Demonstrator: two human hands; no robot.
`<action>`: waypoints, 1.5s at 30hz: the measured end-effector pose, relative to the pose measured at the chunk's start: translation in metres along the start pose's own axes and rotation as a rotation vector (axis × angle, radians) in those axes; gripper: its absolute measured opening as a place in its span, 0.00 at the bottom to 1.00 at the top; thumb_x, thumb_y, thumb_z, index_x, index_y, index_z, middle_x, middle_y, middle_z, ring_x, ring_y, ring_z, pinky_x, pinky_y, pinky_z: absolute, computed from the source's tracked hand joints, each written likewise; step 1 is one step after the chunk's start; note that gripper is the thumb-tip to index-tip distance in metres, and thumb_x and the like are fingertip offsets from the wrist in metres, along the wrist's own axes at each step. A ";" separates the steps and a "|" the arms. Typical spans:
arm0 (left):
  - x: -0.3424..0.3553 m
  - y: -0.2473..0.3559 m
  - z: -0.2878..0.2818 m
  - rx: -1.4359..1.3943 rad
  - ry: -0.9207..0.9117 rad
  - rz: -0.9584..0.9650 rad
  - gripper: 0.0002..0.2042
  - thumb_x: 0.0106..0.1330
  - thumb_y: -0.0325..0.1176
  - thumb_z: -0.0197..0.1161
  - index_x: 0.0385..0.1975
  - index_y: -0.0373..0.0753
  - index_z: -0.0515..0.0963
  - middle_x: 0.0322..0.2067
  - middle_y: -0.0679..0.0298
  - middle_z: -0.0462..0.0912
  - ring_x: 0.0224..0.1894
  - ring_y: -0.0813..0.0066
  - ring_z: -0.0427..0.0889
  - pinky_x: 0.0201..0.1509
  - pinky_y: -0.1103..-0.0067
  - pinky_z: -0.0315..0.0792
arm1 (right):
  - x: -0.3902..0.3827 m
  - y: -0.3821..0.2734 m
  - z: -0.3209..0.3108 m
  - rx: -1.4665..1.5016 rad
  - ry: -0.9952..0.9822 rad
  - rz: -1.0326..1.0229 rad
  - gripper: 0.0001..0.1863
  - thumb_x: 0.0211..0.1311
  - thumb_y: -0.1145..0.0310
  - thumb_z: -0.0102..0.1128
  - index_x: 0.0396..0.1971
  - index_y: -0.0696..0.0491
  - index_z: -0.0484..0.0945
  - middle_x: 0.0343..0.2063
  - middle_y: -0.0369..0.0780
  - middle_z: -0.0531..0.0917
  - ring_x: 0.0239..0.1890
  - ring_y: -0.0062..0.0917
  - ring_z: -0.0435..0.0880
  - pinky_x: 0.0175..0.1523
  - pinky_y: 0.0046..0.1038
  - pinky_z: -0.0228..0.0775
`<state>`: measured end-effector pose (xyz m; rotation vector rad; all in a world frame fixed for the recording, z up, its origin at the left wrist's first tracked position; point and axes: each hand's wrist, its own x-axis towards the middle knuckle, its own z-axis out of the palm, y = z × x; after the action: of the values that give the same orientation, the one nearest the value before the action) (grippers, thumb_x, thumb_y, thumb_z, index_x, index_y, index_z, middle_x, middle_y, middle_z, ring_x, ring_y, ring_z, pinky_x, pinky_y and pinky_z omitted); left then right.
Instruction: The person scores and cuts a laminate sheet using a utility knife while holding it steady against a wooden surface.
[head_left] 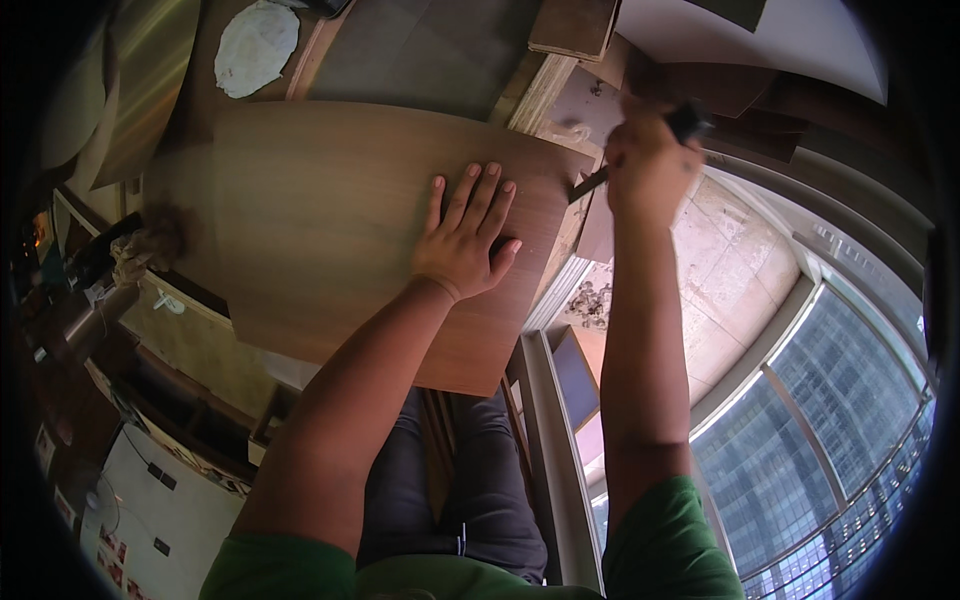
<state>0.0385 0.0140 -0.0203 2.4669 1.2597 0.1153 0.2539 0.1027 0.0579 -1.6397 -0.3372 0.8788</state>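
Now we're flat on the brown panel [330, 220], dark tool [590, 185] at its side!
Our left hand [462, 250] rests palm-down on top, fingers spread, thumb out wide; our right hand [650, 165], blurred, has its fingers wrapped round that tool, whose narrow end reaches the panel's right side. And the panel lies across the bench [420, 60], near its right edge, jutting out over our dark trousers [490, 470].

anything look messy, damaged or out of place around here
Yes: small dark-brown scraps lie scattered on the pale tiled floor, left of the right forearm, like uncleared debris. The brown wood-grain sheet under the bare left hand also seems notched near its far right corner, by the dark narrow tool; damage or a cut, I cannot tell.
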 end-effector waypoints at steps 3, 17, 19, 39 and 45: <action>-0.001 -0.002 -0.001 -0.003 -0.002 0.002 0.36 0.70 0.55 0.55 0.75 0.45 0.61 0.78 0.56 0.55 0.80 0.54 0.51 0.81 0.49 0.39 | -0.007 -0.029 0.000 0.079 -0.065 -0.111 0.08 0.55 0.70 0.67 0.26 0.59 0.81 0.16 0.36 0.76 0.16 0.18 0.71 0.23 0.24 0.59; 0.004 0.004 0.000 -0.017 -0.013 0.016 0.37 0.70 0.55 0.56 0.76 0.46 0.59 0.78 0.56 0.54 0.80 0.54 0.51 0.81 0.48 0.38 | 0.025 0.013 0.008 -0.106 0.063 0.007 0.02 0.54 0.78 0.64 0.24 0.59 0.79 0.15 0.36 0.74 0.16 0.19 0.73 0.22 0.20 0.58; 0.001 0.001 0.000 -0.012 -0.012 0.001 0.37 0.70 0.55 0.56 0.76 0.46 0.59 0.78 0.56 0.54 0.80 0.54 0.51 0.81 0.48 0.38 | 0.010 0.008 0.000 0.070 0.017 -0.002 0.02 0.54 0.78 0.63 0.24 0.59 0.79 0.15 0.35 0.74 0.16 0.19 0.72 0.21 0.20 0.58; 0.000 0.000 -0.001 0.009 -0.013 0.002 0.37 0.70 0.55 0.55 0.76 0.44 0.59 0.78 0.55 0.54 0.80 0.55 0.50 0.81 0.47 0.39 | 0.009 0.000 0.007 -0.039 0.009 -0.121 0.02 0.56 0.78 0.64 0.26 0.61 0.81 0.15 0.35 0.74 0.12 0.19 0.69 0.19 0.23 0.55; 0.002 0.002 0.000 -0.006 -0.022 0.005 0.36 0.70 0.54 0.54 0.76 0.44 0.60 0.78 0.55 0.53 0.80 0.55 0.50 0.80 0.47 0.39 | 0.019 0.006 0.014 0.060 0.030 0.067 0.10 0.49 0.73 0.65 0.18 0.58 0.73 0.16 0.33 0.72 0.21 0.19 0.68 0.29 0.26 0.60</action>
<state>0.0411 0.0146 -0.0198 2.4597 1.2430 0.0923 0.2556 0.1234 0.0446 -1.6147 -0.2340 0.9057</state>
